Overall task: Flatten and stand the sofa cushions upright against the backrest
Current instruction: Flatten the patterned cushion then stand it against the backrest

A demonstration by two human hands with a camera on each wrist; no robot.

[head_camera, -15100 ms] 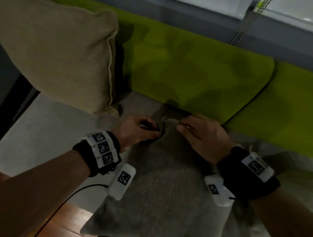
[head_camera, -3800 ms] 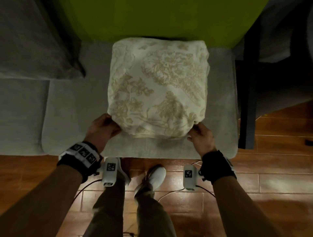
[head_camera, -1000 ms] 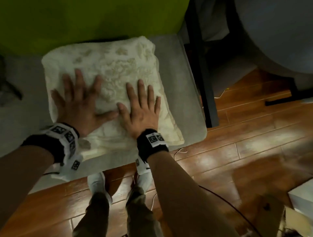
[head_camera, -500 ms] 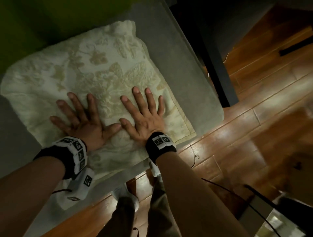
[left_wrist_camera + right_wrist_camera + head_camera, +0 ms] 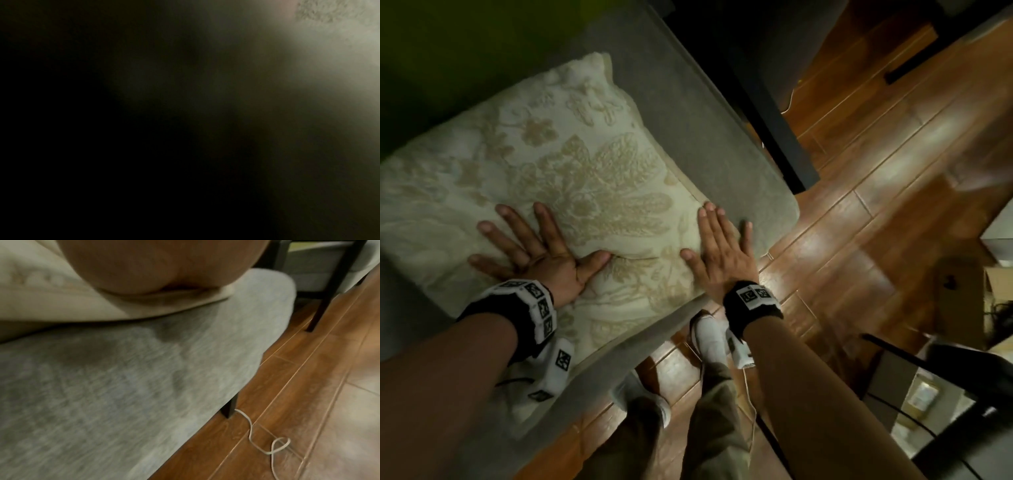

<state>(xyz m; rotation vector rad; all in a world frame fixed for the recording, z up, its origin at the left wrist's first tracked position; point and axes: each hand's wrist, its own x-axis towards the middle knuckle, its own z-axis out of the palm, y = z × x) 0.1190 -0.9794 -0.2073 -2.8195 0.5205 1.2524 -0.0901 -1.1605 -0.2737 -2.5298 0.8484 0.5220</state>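
Note:
A cream cushion (image 5: 571, 178) with a beige flower pattern lies flat on the grey sofa seat (image 5: 688, 113), its far edge near the green backrest (image 5: 448, 44). My left hand (image 5: 530, 246) presses flat on the cushion's near middle, fingers spread. My right hand (image 5: 719, 246) lies flat on the cushion's right near corner, fingers straight and together, reaching over its edge. In the right wrist view the palm (image 5: 156, 264) bears down on the cushion (image 5: 41, 293) above the grey seat (image 5: 123, 378). The left wrist view is almost all dark.
The seat's right end stops at a black frame (image 5: 774, 137); beyond it is brown wood floor (image 5: 876, 205). My legs and white shoes (image 5: 709, 335) stand at the seat's front edge. A thin white cable (image 5: 267, 443) lies on the floor. Dark furniture (image 5: 945, 394) stands at the lower right.
My right hand has slid to the right, from the cushion's middle beside the left hand out to its right near corner. The left hand stays pressed flat in place.

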